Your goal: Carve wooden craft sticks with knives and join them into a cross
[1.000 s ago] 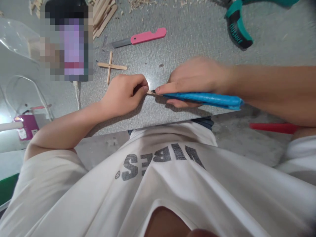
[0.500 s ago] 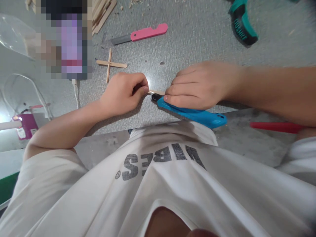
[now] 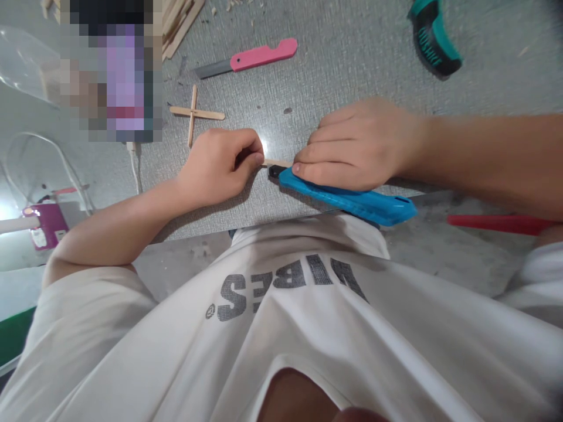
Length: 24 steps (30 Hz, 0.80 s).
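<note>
Near the table's front edge, my left hand point(image 3: 224, 161) pinches one end of a thin wooden craft stick point(image 3: 279, 163). The stick runs to the right and passes under the fingers of my right hand point(image 3: 352, 146). My right hand is closed around a blue utility knife point(image 3: 347, 199), whose black tip lies against the stick close to my left fingertips; the blade itself can hardly be made out. Just beyond my left hand, two craft sticks lie crossed as a wooden cross point(image 3: 192, 112).
A pink-handled knife point(image 3: 264, 55) lies farther back, beside a pile of craft sticks point(image 3: 182, 26). A teal and black tool point(image 3: 435, 41) is at the back right. White cable point(image 3: 134, 167) and a purple box point(image 3: 46, 225) are at left. A red object point(image 3: 492, 224) sits low right.
The blue knife's back end has swung slightly right and the knife has rolled in my right hand. My left hand keeps its pinch on the stick.
</note>
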Tool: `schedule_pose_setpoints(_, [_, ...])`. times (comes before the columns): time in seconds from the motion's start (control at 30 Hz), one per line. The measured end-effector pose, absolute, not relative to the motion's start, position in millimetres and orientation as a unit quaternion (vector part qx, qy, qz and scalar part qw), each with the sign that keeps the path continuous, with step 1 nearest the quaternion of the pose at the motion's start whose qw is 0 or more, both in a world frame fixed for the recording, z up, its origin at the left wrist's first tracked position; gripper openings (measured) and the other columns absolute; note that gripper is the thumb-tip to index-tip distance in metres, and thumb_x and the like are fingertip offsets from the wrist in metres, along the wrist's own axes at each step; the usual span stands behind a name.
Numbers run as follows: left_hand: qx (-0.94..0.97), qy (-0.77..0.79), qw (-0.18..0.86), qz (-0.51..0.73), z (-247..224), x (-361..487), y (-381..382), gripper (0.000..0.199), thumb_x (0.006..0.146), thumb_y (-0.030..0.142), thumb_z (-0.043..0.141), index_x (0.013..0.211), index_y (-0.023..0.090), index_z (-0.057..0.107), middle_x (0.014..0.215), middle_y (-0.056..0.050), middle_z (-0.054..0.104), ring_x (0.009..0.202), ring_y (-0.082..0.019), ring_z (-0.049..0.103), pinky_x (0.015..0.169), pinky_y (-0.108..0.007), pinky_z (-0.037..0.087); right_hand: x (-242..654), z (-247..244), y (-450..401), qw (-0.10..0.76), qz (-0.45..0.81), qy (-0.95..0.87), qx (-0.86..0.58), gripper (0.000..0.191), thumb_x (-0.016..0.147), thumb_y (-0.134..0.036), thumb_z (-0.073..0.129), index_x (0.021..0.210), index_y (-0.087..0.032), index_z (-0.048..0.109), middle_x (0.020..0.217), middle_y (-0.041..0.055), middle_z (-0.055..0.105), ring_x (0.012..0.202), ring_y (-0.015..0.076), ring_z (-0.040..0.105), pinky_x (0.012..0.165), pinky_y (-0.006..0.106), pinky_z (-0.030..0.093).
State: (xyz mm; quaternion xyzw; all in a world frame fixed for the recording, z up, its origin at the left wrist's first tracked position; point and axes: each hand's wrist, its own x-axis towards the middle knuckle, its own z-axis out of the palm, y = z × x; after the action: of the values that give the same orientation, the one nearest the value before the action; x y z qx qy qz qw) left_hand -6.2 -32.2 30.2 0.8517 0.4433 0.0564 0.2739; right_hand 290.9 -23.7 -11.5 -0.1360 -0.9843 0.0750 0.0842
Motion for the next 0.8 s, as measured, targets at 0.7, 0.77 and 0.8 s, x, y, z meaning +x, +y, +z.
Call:
schedule_pose_setpoints(0.7, [0.853, 0.447, 0.265, 0.048, 32, -3, -33, 0.014, 0.1, 0.027, 0.063, 0.094, 0.023, 0.074, 0.073, -0.003, 0.066, 0.07, -0.02, 0.059, 0.076, -0.042, 0.048, 297, 16, -25, 0.212, 0.377, -0.882, -0.187, 0.052, 0.119, -0.061, 0.046, 0.146, -0.023, 0.069, 0.105, -0.0053, 0.081, 0.081, 0.0081, 0.074, 0.075, 0.024, 0.06])
schedule_pose_setpoints(0.77, [0.854, 0.447, 0.264, 0.042, 32, -3, -33, 0.014, 0.101, 0.027, 0.063, 0.095, 0.023, 0.074, 0.074, -0.003, 0.067, 0.07, -0.021, 0.059, 0.076, -0.043, 0.048, 293, 17, -27, 0.233, 0.323, -0.897, -0.191, 0.057, 0.12, -0.065, 0.042, 0.132, -0.021, 0.076, 0.104, -0.0037, 0.082, 0.081, 0.0074, 0.075, 0.072, 0.022, 0.06])
schedule_pose_setpoints(0.8, [0.854, 0.446, 0.265, 0.037, 32, -4, -32, 0.013, 0.101, 0.027, 0.063, 0.096, 0.022, 0.075, 0.074, -0.004, 0.067, 0.07, -0.021, 0.059, 0.077, -0.043, 0.048, 290, 16, -28, 0.243, 0.27, -0.911, -0.193, 0.062, 0.121, -0.064, 0.035, 0.129, -0.02, 0.078, 0.098, -0.0032, 0.082, 0.076, 0.0062, 0.074, 0.069, 0.02, 0.06])
